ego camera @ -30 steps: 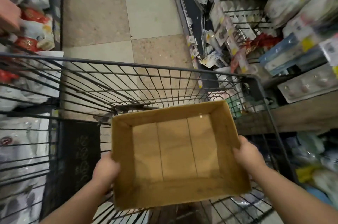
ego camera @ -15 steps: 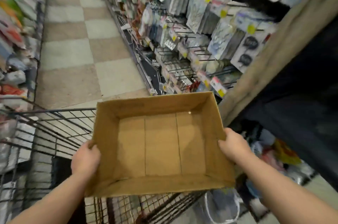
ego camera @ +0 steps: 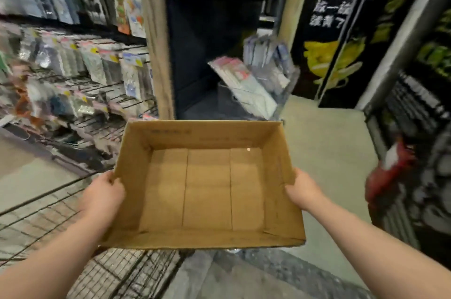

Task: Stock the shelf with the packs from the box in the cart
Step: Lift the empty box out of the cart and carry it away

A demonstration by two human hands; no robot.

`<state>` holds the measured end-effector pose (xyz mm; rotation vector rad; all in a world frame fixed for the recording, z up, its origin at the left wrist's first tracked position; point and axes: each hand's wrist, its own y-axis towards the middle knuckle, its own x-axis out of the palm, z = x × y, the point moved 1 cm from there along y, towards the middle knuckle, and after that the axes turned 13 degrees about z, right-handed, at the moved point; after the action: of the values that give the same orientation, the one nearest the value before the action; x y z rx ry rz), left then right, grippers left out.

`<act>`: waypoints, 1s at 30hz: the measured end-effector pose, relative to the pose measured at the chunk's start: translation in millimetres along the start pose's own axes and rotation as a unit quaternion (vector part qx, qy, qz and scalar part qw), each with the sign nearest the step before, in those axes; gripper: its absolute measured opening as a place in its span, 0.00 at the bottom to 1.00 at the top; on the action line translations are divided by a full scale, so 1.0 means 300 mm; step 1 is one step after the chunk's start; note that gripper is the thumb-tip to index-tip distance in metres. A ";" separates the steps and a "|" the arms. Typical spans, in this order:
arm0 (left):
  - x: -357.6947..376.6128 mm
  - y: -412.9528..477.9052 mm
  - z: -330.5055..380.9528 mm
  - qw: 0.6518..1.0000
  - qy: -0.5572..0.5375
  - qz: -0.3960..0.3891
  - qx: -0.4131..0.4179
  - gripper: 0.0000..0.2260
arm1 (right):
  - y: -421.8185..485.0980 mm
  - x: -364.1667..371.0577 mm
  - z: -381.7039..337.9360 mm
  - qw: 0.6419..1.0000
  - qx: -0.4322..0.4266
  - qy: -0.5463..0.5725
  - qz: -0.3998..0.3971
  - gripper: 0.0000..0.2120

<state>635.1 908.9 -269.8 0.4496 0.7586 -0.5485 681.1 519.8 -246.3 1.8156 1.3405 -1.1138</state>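
Empty brown cardboard box (ego camera: 207, 188): left grip (ego camera: 102, 197) & right grip (ego camera: 302, 191) each clamp a side wall, over edge of black wire cart (ego camera: 36, 220). Stocking prob. done; shelves (ego camera: 73, 74) too blurred to confirm.

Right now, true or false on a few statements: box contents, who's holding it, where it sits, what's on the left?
1. The cardboard box is empty. True.
2. One hand alone holds the box. False: the left hand and the right hand each grip a side wall.
3. The box rests on the floor. False: it is held up, partly over the wire cart.
4. Hanging packs fill the display to the left. True.
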 end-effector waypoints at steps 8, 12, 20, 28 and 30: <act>0.191 -0.487 0.350 0.975 -0.047 -0.151 0.159 0.15 | -0.364 -0.400 0.594 0.980 0.178 -0.032 0.084 0.16; 0.289 -0.696 0.507 0.949 -0.035 -0.217 0.226 0.15 | -0.506 -0.486 0.812 0.954 0.279 -0.020 0.105 0.15; 0.535 -1.074 0.805 0.863 -0.019 -0.366 0.349 0.15 | -0.732 -0.533 1.124 0.878 0.458 -0.002 0.137 0.14; 0.703 -1.525 1.019 0.737 -0.025 -0.492 0.463 0.15 | -1.030 -0.478 1.289 0.741 0.634 0.066 0.211 0.15; 0.704 -1.655 1.036 0.696 -0.022 -0.521 0.494 0.15 | -1.128 -0.464 1.303 0.701 0.670 0.075 0.231 0.17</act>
<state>619.0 288.4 -317.0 0.9854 0.5521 -2.1008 235.5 227.8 -299.1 2.9894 -0.2239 -1.8337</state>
